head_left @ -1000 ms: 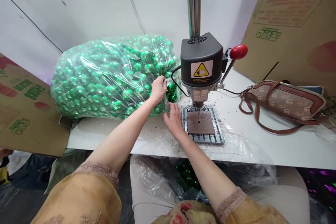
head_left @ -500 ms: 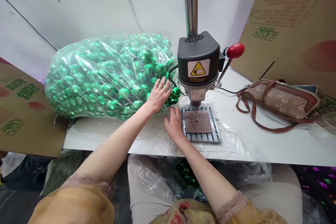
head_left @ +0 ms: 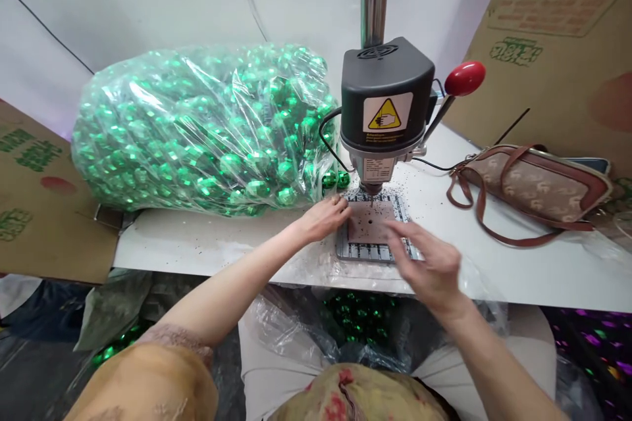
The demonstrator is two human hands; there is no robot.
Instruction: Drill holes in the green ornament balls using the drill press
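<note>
A clear plastic bag [head_left: 207,131] full of shiny green faceted balls lies on its side on the table. At its mouth, a few green balls [head_left: 336,179] show beside the drill press [head_left: 388,92]. My left hand [head_left: 324,218] is just below those balls, at the left edge of the press's base. Its fingers are curled together, and what they hold, if anything, is hidden. My right hand [head_left: 429,262], slightly blurred, hovers over the right side of the base with thumb and forefinger apart. Between my hands, the brown square board [head_left: 370,233] has a small dark hole under the bit.
Dark shavings are scattered around the slotted metal base [head_left: 340,250]. A red-knobbed lever [head_left: 465,79] sticks out to the right. A handbag [head_left: 548,184] lies on the right. Cardboard boxes [head_left: 39,237] flank the table. More green balls [head_left: 363,319] sit in plastic at my lap.
My left hand has left the bag and moved down and right to the base's edge. My right hand has swung right from beside the bag's mouth to over the base.
</note>
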